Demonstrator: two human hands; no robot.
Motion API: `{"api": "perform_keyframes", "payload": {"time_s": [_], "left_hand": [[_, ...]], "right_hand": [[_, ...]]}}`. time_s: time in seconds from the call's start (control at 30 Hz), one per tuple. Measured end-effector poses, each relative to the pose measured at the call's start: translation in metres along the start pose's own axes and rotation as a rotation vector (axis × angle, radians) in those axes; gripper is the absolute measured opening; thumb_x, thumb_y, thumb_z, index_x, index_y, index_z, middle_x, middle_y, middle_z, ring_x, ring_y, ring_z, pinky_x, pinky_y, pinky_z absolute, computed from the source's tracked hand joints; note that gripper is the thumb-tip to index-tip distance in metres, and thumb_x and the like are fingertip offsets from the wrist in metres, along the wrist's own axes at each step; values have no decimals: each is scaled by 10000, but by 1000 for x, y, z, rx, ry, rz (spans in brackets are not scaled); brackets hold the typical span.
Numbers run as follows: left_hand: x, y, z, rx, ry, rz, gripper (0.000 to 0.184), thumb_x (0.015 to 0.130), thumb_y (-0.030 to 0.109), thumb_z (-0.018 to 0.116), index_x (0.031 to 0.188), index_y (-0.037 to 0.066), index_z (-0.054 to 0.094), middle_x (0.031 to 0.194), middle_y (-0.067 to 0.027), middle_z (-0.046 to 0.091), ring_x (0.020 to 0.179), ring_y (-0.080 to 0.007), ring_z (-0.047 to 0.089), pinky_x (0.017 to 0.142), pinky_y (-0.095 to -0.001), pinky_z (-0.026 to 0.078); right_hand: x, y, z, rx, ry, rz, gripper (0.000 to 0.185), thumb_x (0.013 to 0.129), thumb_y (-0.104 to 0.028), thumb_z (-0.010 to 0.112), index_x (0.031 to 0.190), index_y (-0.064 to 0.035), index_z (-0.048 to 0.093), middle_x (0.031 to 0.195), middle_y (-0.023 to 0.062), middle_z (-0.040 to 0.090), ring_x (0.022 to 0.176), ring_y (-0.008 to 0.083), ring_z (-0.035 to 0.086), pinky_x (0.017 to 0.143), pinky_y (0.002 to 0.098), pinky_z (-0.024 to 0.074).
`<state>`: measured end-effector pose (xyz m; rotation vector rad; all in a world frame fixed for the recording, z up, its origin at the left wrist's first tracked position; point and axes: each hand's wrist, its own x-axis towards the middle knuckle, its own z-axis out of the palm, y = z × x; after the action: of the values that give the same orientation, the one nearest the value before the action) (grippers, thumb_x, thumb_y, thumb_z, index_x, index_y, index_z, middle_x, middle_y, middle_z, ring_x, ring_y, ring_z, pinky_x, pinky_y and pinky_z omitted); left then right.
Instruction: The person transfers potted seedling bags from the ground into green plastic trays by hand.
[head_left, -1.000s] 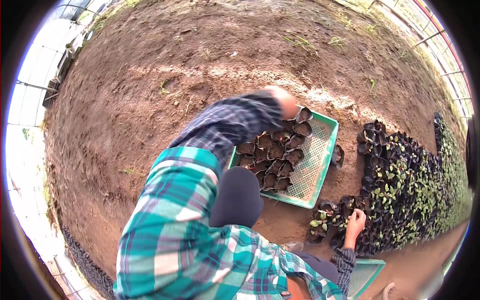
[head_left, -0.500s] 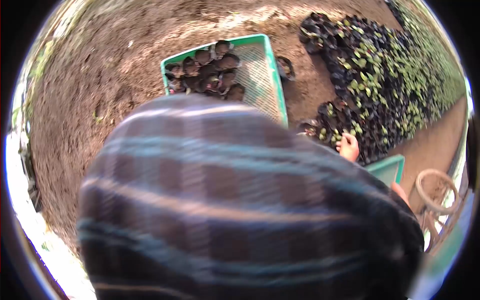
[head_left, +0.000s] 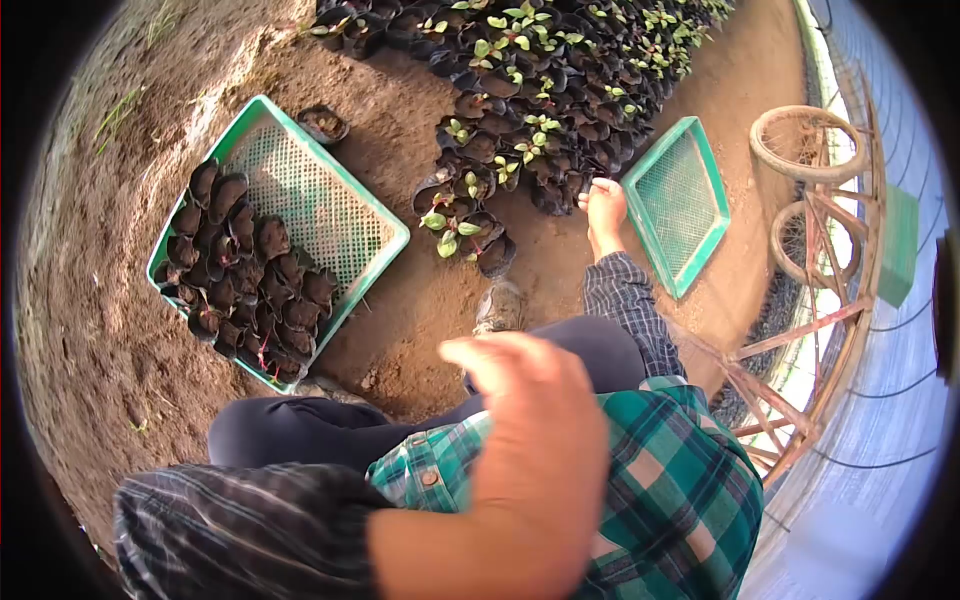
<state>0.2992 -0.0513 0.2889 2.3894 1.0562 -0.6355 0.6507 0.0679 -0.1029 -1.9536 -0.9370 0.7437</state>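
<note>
Close to the camera, my left hand (head_left: 535, 430) is blurred by motion above my lap, its finger shape unclear and nothing visible in it. My right hand (head_left: 605, 208) has its fingers drawn together at the near edge of the black seedling pots (head_left: 555, 150); what they grip is too small to tell. A green mesh crate (head_left: 375, 255) lies tilted on the soil at left, its left part filled with soil-filled black pots (head_left: 235, 255). One single black pot (head_left: 323, 124) stands against the crate's outer upper side. Several leafy pots (head_left: 460, 225) stand left of my right hand.
Another green mesh crate (head_left: 678, 205) lies just right of my right hand. Beyond it stands a rusty metal frame (head_left: 800, 330) with round hoops (head_left: 808, 143). My bent knees (head_left: 285, 430) and a shoe (head_left: 499, 307) are near the crate and pots.
The view has swung right and down. My left hand has left the filled crate and come back close to the camera. My right hand stays by the seedling pots, now at their near edge.
</note>
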Motion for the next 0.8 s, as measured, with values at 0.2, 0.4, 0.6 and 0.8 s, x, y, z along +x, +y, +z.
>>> {"api": "perform_keyframes", "payload": {"time_s": [0.2, 0.4, 0.6, 0.8], "left_hand": [[-4, -78, 82, -139, 124, -70, 160, 831, 148, 585, 962, 56, 582, 940, -102, 565, 927, -266, 588, 739, -388, 498], [-14, -122, 138, -451, 139, -196, 233, 810, 115, 659, 967, -2, 533, 920, -169, 545, 924, -349, 561, 835, -425, 478], [-25, -123, 117, -622, 268, -279, 409, 813, 60, 641, 1195, -19, 517, 1013, -190, 564, 1005, -400, 549, 859, -452, 451], [-34, -119, 152, -588, 128, -249, 288, 817, 170, 691, 996, 4, 539, 929, -166, 568, 952, -353, 578, 844, -426, 473]], "right_hand": [[-2, 4, -8, 46, 84, 215, 180, 890, -7, 560, 1067, 3, 593, 871, 107, 650, 594, 176, 660, 471, 286, 547], [10, 41, 32, -434, -32, -113, 483, 841, -303, 723, 1242, -90, 560, 1084, 226, 586, 987, 359, 611, 864, 437, 502], [29, 55, 60, -633, -72, -78, 285, 776, -206, 701, 1010, -47, 671, 979, 262, 619, 982, 434, 600, 859, 485, 488], [24, 36, 58, -821, -14, -201, 194, 750, -178, 707, 856, -15, 714, 865, 243, 688, 866, 417, 668, 775, 475, 518]]}}
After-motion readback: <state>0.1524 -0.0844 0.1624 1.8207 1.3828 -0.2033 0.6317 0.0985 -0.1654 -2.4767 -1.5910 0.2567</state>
